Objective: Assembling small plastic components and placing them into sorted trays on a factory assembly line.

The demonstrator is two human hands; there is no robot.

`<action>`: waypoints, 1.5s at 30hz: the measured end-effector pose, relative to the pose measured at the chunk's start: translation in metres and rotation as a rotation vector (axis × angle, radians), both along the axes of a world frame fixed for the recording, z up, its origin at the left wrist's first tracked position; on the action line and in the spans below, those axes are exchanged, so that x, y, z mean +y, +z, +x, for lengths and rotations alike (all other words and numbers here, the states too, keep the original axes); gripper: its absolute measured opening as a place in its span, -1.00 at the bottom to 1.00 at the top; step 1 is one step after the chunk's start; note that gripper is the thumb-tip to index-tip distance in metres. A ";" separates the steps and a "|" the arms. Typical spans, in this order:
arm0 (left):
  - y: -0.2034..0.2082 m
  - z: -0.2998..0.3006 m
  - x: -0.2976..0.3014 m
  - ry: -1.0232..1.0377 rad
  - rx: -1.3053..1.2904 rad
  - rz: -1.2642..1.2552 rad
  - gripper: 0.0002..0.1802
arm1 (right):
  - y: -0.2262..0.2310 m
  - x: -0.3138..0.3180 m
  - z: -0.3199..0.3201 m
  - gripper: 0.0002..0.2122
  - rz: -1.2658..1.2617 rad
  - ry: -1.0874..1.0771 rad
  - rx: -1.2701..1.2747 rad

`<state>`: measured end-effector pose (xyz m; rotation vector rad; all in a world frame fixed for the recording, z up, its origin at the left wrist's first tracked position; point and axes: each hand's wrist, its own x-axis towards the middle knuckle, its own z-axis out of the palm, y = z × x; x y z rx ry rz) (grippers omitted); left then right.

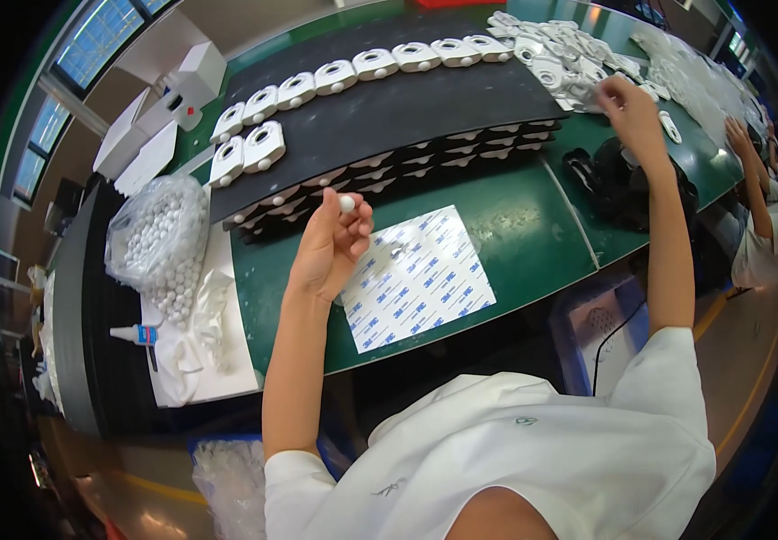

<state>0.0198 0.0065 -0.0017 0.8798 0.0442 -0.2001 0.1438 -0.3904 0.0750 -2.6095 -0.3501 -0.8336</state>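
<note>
Raised over the green table's front part, my left hand (pixel 333 239) pinches a small white ball (pixel 347 204) between thumb and fingers. A printed white sheet (pixel 420 279) lies just to its right on the table. My right hand (pixel 627 106) reaches out to the far right, beside a heap of white plastic parts (pixel 547 67), each with a round hole. Its fingers bend downward and are smeared, so their grip does not show. On the stacked black boards (pixel 389 108) similar white parts (pixel 335 76) stand in a row, with two more (pixel 265 147) in front at the left.
At the left are a clear bag of white balls (pixel 159 238), a small glue bottle (pixel 134 335) and crumpled white tissue (pixel 213 315). A dark bundle (pixel 623 184) sits by the right table edge. Clear plastic bags (pixel 691 72) and a co-worker's arm (pixel 751 166) are farther right.
</note>
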 end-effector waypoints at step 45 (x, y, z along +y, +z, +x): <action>0.002 0.001 0.003 0.082 -0.117 -0.038 -0.69 | -0.089 0.200 -0.111 -0.88 0.631 0.733 0.789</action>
